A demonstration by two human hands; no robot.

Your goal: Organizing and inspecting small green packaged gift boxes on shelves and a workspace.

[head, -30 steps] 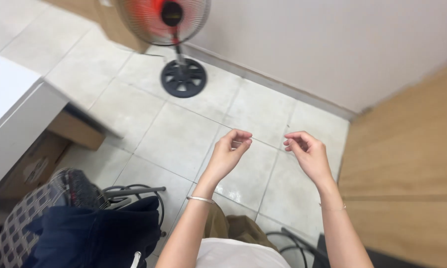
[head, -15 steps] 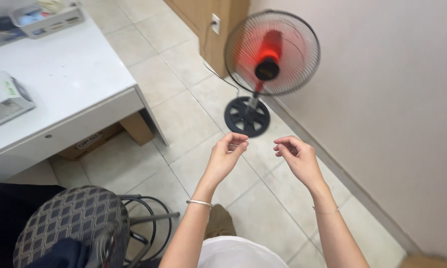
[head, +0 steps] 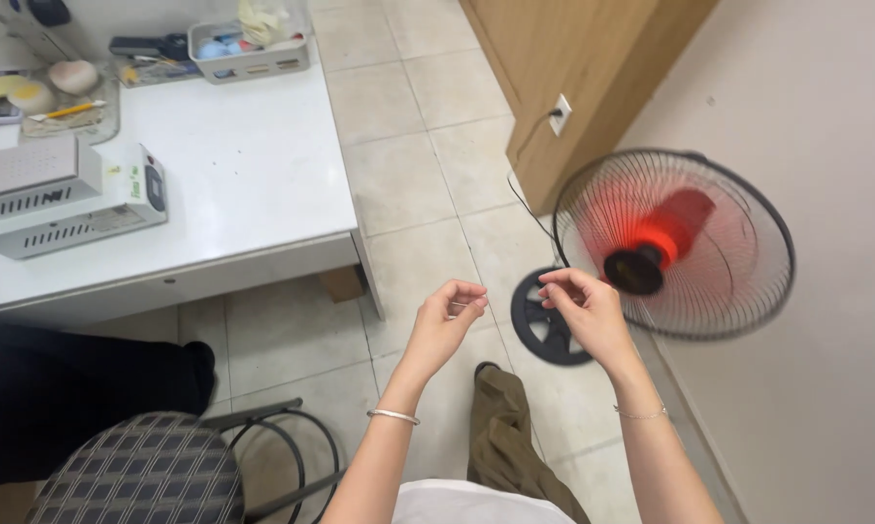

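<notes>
Barely visible: a thin thread (head: 503,299), stretched roughly level from left to right, long axis running hand to hand, too fine to trace fully. Held up in mid-air over a tiled floor (head: 408,184), well above it. Pinched at its left end by the left hand (head: 444,325), thumb and forefinger closed tight, other fingers curled in; silver bangle (head: 393,416) worn on that wrist. Pinched at its right end by the right hand (head: 585,312), fingertips (head: 551,288) drawn together on it, thin bracelet (head: 641,413) at the wrist. Hands near each other, not touching, the thread spanning the gap between the two pinches.

Right of the hands and farther off, stood a fan (head: 672,243) with red blades spinning behind a wire cage, its round black base (head: 546,325) on the floor just behind the right hand. Beyond it, a wooden door (head: 573,78) and a pale wall (head: 825,194). Far left, a white table (head: 243,184) carrying a white box (head: 64,199) and a grey tray (head: 248,44) of small items. Near left, a checked stool (head: 141,471).
</notes>
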